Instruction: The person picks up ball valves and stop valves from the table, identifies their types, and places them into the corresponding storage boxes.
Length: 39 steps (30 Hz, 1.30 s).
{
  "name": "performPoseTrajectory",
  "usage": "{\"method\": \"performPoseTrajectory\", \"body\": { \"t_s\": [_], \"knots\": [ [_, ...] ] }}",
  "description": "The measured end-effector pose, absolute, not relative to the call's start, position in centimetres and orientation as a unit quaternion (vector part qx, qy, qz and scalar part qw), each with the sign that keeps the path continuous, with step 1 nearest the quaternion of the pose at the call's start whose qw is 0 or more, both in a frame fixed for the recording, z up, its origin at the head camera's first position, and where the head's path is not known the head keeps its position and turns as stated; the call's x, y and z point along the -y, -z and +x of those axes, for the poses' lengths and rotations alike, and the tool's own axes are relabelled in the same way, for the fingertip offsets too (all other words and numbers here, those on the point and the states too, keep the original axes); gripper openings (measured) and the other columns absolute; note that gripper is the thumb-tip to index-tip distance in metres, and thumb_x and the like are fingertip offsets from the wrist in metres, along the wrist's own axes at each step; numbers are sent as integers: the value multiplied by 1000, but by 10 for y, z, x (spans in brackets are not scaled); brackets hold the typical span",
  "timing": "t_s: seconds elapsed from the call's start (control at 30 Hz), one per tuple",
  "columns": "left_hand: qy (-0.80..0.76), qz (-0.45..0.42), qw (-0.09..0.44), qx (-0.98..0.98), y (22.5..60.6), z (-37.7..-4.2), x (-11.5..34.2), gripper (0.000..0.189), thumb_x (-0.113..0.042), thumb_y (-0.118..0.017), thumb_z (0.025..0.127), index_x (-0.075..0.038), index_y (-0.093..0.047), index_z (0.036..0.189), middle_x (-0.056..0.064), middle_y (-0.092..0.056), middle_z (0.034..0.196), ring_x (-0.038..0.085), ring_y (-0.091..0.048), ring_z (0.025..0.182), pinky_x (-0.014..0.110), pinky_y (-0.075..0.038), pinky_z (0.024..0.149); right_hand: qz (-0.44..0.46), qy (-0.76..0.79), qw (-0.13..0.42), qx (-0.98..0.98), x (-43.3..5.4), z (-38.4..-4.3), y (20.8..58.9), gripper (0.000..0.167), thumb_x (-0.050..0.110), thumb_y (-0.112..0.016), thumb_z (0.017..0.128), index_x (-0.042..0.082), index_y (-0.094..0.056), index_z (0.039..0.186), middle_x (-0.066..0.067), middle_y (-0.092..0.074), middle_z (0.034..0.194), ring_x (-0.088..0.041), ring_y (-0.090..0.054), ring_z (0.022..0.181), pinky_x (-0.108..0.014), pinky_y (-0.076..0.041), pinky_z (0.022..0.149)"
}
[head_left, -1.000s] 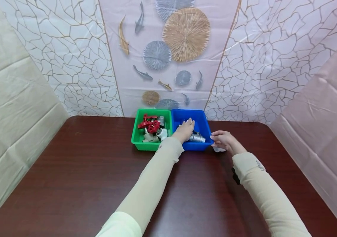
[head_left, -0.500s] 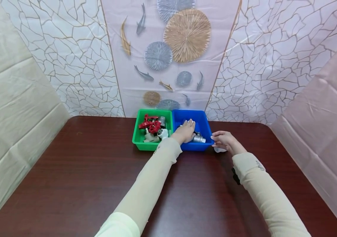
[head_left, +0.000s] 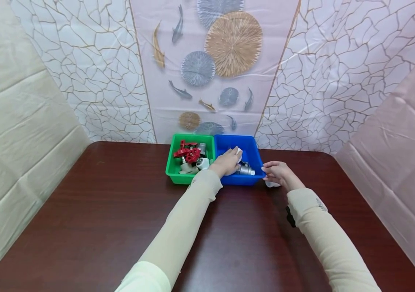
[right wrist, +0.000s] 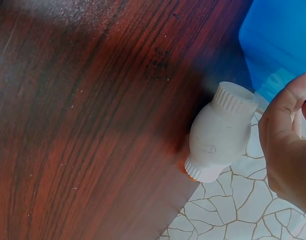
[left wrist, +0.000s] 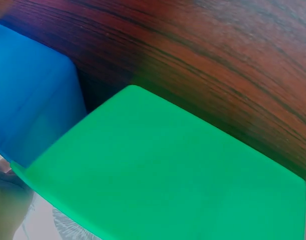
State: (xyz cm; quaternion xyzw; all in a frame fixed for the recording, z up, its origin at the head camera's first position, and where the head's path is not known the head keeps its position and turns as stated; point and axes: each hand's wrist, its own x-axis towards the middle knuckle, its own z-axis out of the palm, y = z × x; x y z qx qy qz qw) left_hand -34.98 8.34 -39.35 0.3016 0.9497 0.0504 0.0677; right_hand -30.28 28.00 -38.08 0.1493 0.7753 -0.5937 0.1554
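Observation:
My left hand [head_left: 226,163] reaches into the blue bin [head_left: 259,162], fingers bent over a white fitting [head_left: 239,153] that shows at the fingertips; most of it is hidden. Beside that hand lies a metal valve [head_left: 245,170]. My right hand [head_left: 278,173] pinches the blue bin's rim near its front right corner, and the right wrist view shows thumb and finger meeting there. Below this hand, a white plastic pipe fitting [right wrist: 220,132] with ribbed ends lies on the table. The left wrist view has little of the left hand, at its lower left edge.
A green bin [head_left: 171,172] stands against the blue bin's left side. Red-handled valves [head_left: 191,155] and white and grey fittings fill it. Both bins sit at the back of the dark wooden table [head_left: 120,211], before a patterned cloth backdrop [head_left: 109,73].
My left hand shifts slightly within the blue bin, and more of the white fitting shows at its fingertips. The right hand stays at the rim. The head view drifts a little.

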Motion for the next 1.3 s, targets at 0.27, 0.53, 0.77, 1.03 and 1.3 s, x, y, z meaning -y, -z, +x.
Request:
{"method": "performPoseTrajectory", "body": {
  "t_s": [0.27, 0.53, 0.77, 1.03, 1.3],
  "knots": [
    [-59, 308, 52, -948, 388, -349, -75, 57, -27, -43, 101, -14, -21, 151, 9, -19, 158, 27, -22, 144, 36, -24, 117, 143, 579, 134, -792, -280, -303, 379, 41, 10, -52, 96, -9, -42, 131, 2, -54, 73, -6, -55, 59, -19, -54, 62],
    [-53, 323, 43, -944, 387, -349, -66, 58, -28, -44, 100, -15, -20, 151, 11, -23, 156, 26, -24, 144, 35, -24, 117, 128, 562, 110, -809, -279, -298, 377, 41, 8, -54, 95, -12, -44, 129, 2, -57, 73, -6, -54, 57, -21, -55, 63],
    [-50, 341, 29, -938, 386, -348, -58, 57, -29, -45, 100, -15, -24, 151, 11, -27, 154, 27, -29, 141, 37, -27, 115, 113, 554, 94, -820, -276, -293, 376, 36, 8, -54, 94, -13, -47, 122, 3, -58, 69, -5, -56, 55, -22, -56, 63],
    [-51, 363, 19, -930, 382, -344, -44, 55, -26, -46, 100, -14, -27, 150, 12, -30, 153, 27, -31, 140, 38, -29, 114, 103, 542, 84, -830, -273, -291, 379, 33, 7, -53, 95, -13, -48, 120, 2, -57, 70, -6, -56, 56, -23, -56, 62],
    [-56, 363, 24, -930, 382, -338, -26, 55, -29, -46, 100, -17, -27, 150, 10, -30, 153, 27, -30, 141, 39, -30, 114, 91, 541, 80, -832, -272, -288, 377, 34, 5, -52, 95, -16, -46, 121, 2, -56, 69, -6, -56, 56, -23, -56, 63]
  ]
}}
